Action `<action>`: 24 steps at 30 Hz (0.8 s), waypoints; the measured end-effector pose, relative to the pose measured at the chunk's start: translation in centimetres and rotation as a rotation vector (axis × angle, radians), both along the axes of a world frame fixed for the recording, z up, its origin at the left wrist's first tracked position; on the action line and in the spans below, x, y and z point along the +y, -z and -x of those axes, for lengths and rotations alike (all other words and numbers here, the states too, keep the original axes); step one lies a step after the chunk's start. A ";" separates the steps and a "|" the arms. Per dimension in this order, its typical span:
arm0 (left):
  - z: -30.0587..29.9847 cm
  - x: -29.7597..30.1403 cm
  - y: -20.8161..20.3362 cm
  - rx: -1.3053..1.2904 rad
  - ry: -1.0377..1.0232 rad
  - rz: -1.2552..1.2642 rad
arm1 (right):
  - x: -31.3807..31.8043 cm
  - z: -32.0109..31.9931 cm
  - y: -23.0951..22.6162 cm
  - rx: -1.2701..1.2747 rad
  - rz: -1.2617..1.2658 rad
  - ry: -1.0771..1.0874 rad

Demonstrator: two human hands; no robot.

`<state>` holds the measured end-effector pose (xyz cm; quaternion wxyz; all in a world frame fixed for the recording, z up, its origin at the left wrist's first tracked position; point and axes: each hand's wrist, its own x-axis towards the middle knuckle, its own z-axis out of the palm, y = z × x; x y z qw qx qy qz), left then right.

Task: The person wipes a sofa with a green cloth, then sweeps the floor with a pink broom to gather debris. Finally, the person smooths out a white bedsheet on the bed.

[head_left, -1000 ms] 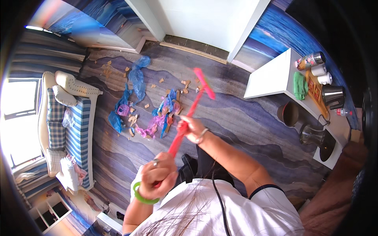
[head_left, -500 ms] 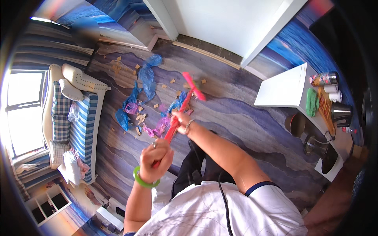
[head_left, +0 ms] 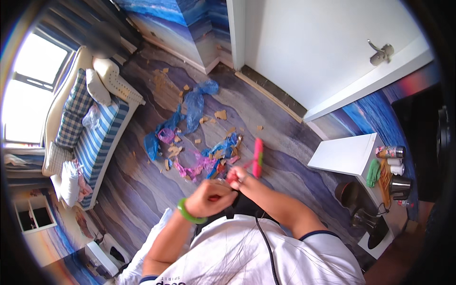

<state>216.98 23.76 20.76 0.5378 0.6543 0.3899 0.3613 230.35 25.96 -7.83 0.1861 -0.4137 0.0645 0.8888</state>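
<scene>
A: Report the position of the broom (head_left: 258,159), taking the sofa (head_left: 95,138) as landmark

B: Its pink head lies on the far side of the blue plastic film (head_left: 193,112) and cardboard scraps (head_left: 220,115) from the sofa; that is the relation judged to matter

A: Long axis?

B: The red handle runs outward from the hands, away from the sofa, much foreshortened; the head lies crosswise at its end. Whether it touches the floor cannot be told

A: Nearer hand?

B: The right hand (head_left: 239,179); the left hand (head_left: 211,197) is closer to the sofa

A: Fingers?

B: Both sets curled closed around the handle, hands just beside each other; the head lies beyond the right fingers, farther from the sofa
</scene>
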 end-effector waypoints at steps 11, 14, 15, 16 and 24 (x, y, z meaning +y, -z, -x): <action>1.7 5.2 -5.1 -0.143 -0.132 -0.177 | 9.3 2.2 -10.7 0.094 0.002 0.211; -2.0 7.7 0.1 -0.186 -0.095 -0.072 | 11.0 -6.7 -6.6 0.019 0.032 0.176; -3.7 8.9 2.3 -0.198 -0.051 -0.056 | 11.8 -10.1 -4.3 0.022 0.039 0.129; -5.5 10.1 4.3 -0.245 -0.049 -0.014 | 12.7 -12.5 -3.4 -0.125 0.062 0.095; -2.1 18.9 2.6 -0.091 -0.144 -0.068 | 21.6 -4.3 -2.0 -0.128 -0.089 -0.216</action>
